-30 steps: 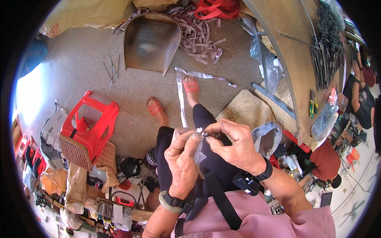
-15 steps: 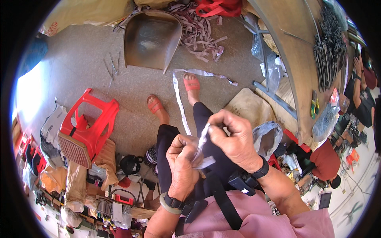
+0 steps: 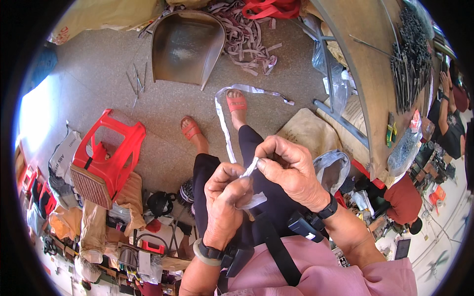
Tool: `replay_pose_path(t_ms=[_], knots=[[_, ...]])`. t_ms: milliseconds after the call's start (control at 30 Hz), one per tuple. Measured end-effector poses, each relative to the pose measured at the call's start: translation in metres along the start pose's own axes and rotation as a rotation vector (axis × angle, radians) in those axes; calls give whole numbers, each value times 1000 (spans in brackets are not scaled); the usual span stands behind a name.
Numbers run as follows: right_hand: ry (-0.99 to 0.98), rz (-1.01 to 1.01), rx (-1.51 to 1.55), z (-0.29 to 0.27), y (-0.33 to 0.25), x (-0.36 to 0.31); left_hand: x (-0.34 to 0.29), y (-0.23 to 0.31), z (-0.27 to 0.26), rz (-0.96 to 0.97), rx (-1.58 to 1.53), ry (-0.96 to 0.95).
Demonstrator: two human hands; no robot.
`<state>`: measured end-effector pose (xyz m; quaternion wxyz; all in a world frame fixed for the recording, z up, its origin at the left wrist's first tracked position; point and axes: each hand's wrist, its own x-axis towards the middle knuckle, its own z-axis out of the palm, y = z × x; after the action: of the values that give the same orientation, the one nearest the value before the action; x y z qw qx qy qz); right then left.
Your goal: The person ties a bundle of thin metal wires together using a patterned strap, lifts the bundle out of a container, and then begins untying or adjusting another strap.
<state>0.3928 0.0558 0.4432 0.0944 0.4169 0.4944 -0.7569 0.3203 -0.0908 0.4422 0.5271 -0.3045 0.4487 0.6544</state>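
A long white fabric strip (image 3: 225, 129) runs up from the floor, past my right foot, into both hands over my lap. My left hand (image 3: 224, 200) is closed around it, with a short flat end sticking out below the fingers. Just to the right, my right hand (image 3: 289, 170) pinches the twisted upper part of the strip between thumb and forefinger. Only a small gap separates the two sets of fingertips. What lies inside the left fingers is hidden.
Ahead on the floor lie a metal dustpan (image 3: 187, 47) and a heap of fabric strips (image 3: 244, 34). A red plastic stool (image 3: 111, 153) lies tipped at left. On the right stands a brown table (image 3: 363, 64) bearing dark thin rods (image 3: 411, 64). A person in dark red (image 3: 404, 197) sits beyond it.
The left fingers have shifted up along the strip, closer to the right fingertips. Less of the twisted strip shows between the hands.
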Motion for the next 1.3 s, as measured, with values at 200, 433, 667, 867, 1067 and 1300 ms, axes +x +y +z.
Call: replay_pose_path(t_ms=[200,433,667,867,1067,1300], knots=[[31,81,118,4,8,-8,-6,-7,-7,-38,-86,-76],[11,121,561,-8,20,2,-6,-6,1,162,294,132],[-84,189,425,-11,14,-5,-1,-9,8,212,417,95],[-102,129,226,-18,14,-1,1,-5,14,139,269,101],[-37,104,259,-19,9,4,8,-4,14,84,344,117],[7,-332,-227,-12,-2,8,11,-18,7,299,648,61]])
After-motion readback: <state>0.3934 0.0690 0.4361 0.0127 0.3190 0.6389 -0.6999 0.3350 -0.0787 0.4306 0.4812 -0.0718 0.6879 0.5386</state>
